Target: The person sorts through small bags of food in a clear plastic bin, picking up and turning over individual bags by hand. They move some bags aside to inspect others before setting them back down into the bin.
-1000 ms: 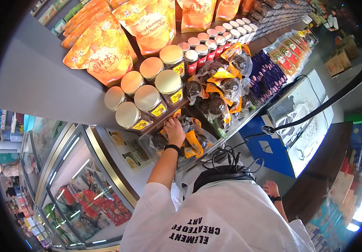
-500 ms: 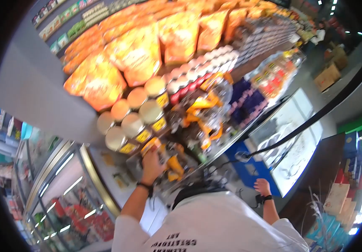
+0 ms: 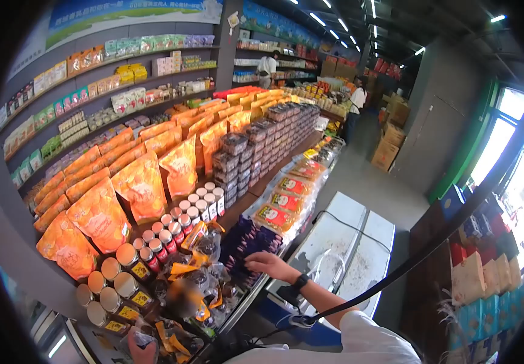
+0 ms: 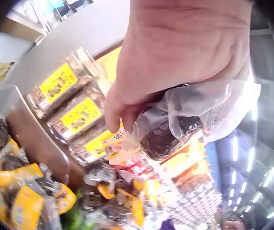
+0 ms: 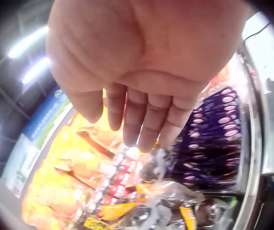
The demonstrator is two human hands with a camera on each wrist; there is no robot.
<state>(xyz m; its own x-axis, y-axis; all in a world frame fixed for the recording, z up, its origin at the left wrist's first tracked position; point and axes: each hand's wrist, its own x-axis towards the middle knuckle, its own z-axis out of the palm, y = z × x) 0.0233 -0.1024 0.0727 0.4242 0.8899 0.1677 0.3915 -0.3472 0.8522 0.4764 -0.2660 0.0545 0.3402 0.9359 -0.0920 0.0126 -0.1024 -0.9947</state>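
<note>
My left hand (image 4: 185,52) grips a clear plastic bag with a dark, rounded lump inside (image 4: 158,136). In the head view, that hand (image 3: 143,350) shows at the bottom edge, beside a bin of similar bags with orange labels (image 3: 168,340). The left wrist view has the fingers and thumb curled about the bag, above the display. My right hand (image 3: 269,267) is stretched out over the rows of purple packets (image 3: 247,246). Its fingers (image 5: 136,112) are relaxed and slightly bent, with nothing held between them.
Jars with metal lids (image 3: 110,300) stand left of the bagged goods (image 3: 198,285). Behind are orange pouches (image 3: 140,188) and stacked clear boxes (image 3: 262,145). A white-topped chest (image 3: 347,242) lies right of the counter, and a black strap (image 3: 414,249) crosses the view.
My left hand has come up from the bin with a bag in its grip. The right hand has swung from beside my body to above the purple packets. The head view has tilted up.
</note>
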